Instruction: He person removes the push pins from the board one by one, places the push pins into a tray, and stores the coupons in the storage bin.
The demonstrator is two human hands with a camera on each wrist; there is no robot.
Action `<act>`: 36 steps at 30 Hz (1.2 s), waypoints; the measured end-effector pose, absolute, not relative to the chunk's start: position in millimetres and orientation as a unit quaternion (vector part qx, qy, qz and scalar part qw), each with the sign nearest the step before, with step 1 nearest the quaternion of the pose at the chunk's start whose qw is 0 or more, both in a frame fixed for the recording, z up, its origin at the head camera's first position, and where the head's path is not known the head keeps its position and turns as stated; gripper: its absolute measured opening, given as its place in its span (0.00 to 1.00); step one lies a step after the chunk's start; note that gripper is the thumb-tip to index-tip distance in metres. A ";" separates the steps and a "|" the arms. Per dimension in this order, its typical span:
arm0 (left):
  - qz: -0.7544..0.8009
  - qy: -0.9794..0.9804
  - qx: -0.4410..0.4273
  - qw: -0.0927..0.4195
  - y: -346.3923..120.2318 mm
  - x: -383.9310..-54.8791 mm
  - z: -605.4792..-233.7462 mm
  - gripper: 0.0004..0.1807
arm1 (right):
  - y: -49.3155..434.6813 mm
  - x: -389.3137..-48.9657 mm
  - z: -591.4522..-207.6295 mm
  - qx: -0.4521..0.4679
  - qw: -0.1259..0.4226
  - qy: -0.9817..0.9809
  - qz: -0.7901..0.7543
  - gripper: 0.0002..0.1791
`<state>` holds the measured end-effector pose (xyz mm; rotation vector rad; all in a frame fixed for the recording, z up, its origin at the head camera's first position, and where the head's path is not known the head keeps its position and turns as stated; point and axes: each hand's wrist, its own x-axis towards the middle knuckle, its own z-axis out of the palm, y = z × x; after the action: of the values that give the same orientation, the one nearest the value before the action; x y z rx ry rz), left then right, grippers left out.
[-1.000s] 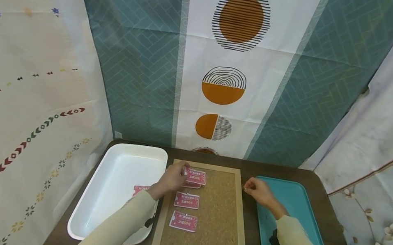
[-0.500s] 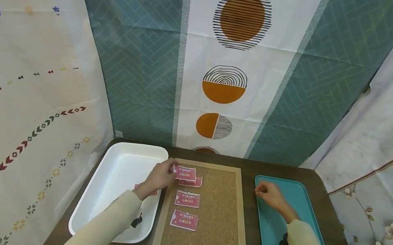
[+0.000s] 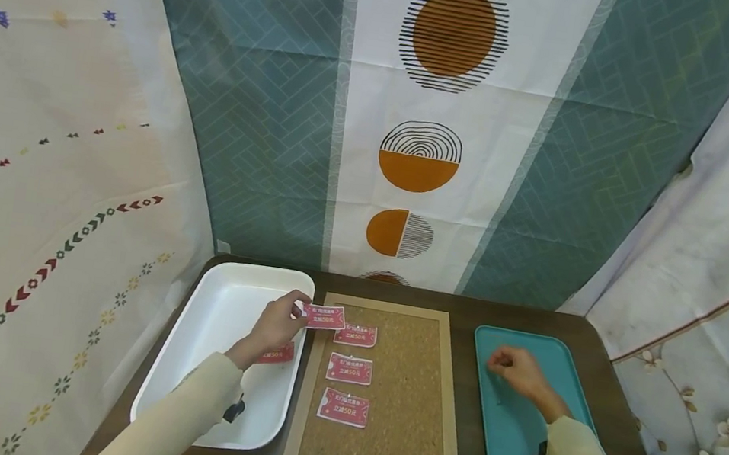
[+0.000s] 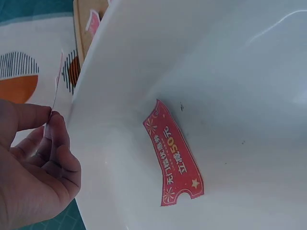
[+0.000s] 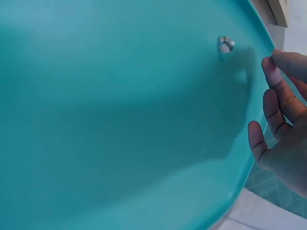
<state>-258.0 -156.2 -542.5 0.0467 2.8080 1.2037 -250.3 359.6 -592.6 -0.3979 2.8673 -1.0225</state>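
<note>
My left hand (image 3: 271, 327) pinches a pink paper coupon (image 3: 325, 317) by one end, above the right rim of the white tray (image 3: 227, 271). In the left wrist view this coupon shows edge-on between thumb and finger. Below lies another coupon (image 4: 175, 158) on the tray floor, partly behind the hand in the head view. My right hand (image 3: 521, 373) is over the teal tray (image 3: 508, 446), thumb and forefinger together on what looks like a tiny pushpin, mostly hidden by the fingertips. A clear pushpin (image 5: 226, 44) rests on the teal tray.
Between the trays lies a wood-framed cork board (image 3: 405, 417). Three coupons line its left side: a top one (image 3: 355, 335), a middle one (image 3: 350, 369) and a bottom one (image 3: 343, 408). All stand on a dark table (image 3: 464, 310) before hanging cloths.
My left hand has carried the held coupon left from the top of the cork board to the white tray's edge. My right hand has moved right, from beside the board to over the teal tray.
</note>
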 end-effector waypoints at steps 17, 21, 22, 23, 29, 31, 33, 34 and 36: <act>0.391 0.919 -0.022 0.054 -190.6 -250.7 -555.0 0.24 | 372.8 -245.1 -600.5 -0.112 0.058 0.940 -0.318 0.02; 0.386 0.920 -0.019 0.061 -199.9 -251.6 -552.4 0.24 | 373.9 -242.7 -596.8 -0.111 0.050 0.941 -0.315 0.03; 0.385 0.920 -0.018 0.064 -202.2 -251.8 -551.6 0.24 | 373.8 -241.9 -596.3 -0.113 0.044 0.941 -0.315 0.02; 0.382 0.922 -0.018 0.067 -204.6 -251.9 -551.0 0.24 | 373.9 -241.4 -596.2 -0.112 0.042 0.942 -0.313 0.02; 0.355 0.929 -0.028 0.097 -217.3 -250.7 -553.1 0.24 | 372.1 -238.1 -598.0 -0.103 0.051 0.948 -0.298 0.03; 0.348 0.931 -0.032 0.107 -220.1 -250.2 -555.2 0.23 | 371.6 -237.5 -599.7 -0.099 0.053 0.949 -0.294 0.02; 0.339 0.933 -0.033 0.116 -222.2 -250.3 -557.7 0.23 | 370.6 -237.1 -600.4 -0.098 0.054 0.950 -0.292 0.02; 0.335 0.934 -0.034 0.121 -223.3 -250.0 -558.9 0.23 | 370.3 -236.9 -600.9 -0.098 0.055 0.950 -0.292 0.02; 0.326 0.935 -0.040 0.132 -225.5 -250.1 -562.6 0.23 | 369.3 -237.0 -601.5 -0.095 0.056 0.950 -0.291 0.02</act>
<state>-250.1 -225.5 -562.6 -0.1166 2.7137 0.9468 -237.0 369.3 -601.5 -0.2891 2.8836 -0.8819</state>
